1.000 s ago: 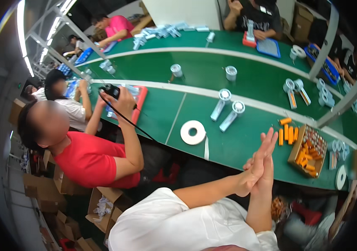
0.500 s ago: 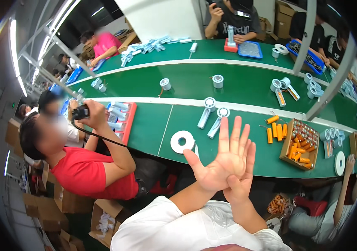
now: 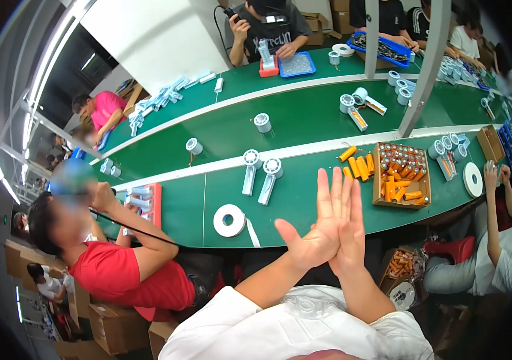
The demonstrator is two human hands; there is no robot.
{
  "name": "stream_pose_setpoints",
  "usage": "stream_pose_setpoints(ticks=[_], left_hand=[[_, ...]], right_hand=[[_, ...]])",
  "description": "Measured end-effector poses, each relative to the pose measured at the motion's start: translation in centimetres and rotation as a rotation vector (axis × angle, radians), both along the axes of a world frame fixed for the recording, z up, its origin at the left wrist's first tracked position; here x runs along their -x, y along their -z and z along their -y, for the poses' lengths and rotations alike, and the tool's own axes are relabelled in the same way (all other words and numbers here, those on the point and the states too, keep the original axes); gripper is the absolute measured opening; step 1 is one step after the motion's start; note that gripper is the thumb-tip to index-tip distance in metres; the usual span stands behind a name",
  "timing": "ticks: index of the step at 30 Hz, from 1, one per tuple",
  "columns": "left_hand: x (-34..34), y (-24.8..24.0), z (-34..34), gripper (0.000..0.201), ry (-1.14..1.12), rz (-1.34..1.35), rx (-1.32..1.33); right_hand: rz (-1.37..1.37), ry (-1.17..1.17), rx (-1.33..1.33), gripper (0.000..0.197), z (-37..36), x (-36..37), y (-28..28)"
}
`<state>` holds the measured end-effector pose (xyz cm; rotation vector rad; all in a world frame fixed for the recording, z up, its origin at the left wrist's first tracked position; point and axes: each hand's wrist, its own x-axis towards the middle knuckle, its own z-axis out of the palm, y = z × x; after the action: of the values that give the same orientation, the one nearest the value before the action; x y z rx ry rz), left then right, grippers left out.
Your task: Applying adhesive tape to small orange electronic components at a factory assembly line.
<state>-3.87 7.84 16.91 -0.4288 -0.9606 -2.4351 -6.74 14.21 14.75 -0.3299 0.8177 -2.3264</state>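
Note:
My left hand (image 3: 315, 245) is raised in front of my chest, palm facing me, thumb out to the left and fingers stretched. Against its little-finger side lies my right hand (image 3: 352, 246), with straight fingers pointing up and partly overlapping it. Neither hand appears to hold anything. Beyond them on the green bench (image 3: 292, 225) lie two pale-blue handles with round slotted heads (image 3: 272, 168). A roll of white tape (image 3: 229, 210) with a loose end rests to their left. Right of my fingers sit loose orange cylindrical cells (image 3: 362, 168) beside a cardboard box (image 3: 378, 198) full of such cells.
A person in a red shirt (image 3: 109, 258) works close on my left, near a red tray (image 3: 157, 204) of pale-blue parts. Another person (image 3: 511, 240) sits on my right. Grey posts (image 3: 421, 78) rise from the bench; several people work across it.
My view has turned, so the bench things sit further left. My right hand has gone from a bent grip at the left palm's base to lying straight along that hand.

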Motion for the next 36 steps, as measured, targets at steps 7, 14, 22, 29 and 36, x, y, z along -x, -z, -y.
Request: stream_pose_setpoints(ticks=[7,14,22,29,36], left_hand=[[3.3,-0.5,-1.6,0.109,0.405,0.157,-0.527],[4.1,4.4,0.7,0.076,0.157,0.148,-0.014],[3.1,2.0,-0.8,0.061,-0.207,0.328,0.759],[5.0,-1.3,-2.3,0.052,-0.415,0.27,0.937],[4.4,3.5,-3.9,0.018,-0.226,0.425,0.239]], right_hand=[[-0.312,0.021,-0.108,0.109,-7.6,2.8,4.0],[-0.317,0.227,0.014,0.119,-13.6,7.7,3.1],[-0.485,0.141,0.287,0.123,-11.9,5.9,3.3],[-0.872,0.162,0.08,0.126,-11.0,6.7,4.4],[-1.043,0.376,-0.023,0.12,-7.1,4.2,6.5]])
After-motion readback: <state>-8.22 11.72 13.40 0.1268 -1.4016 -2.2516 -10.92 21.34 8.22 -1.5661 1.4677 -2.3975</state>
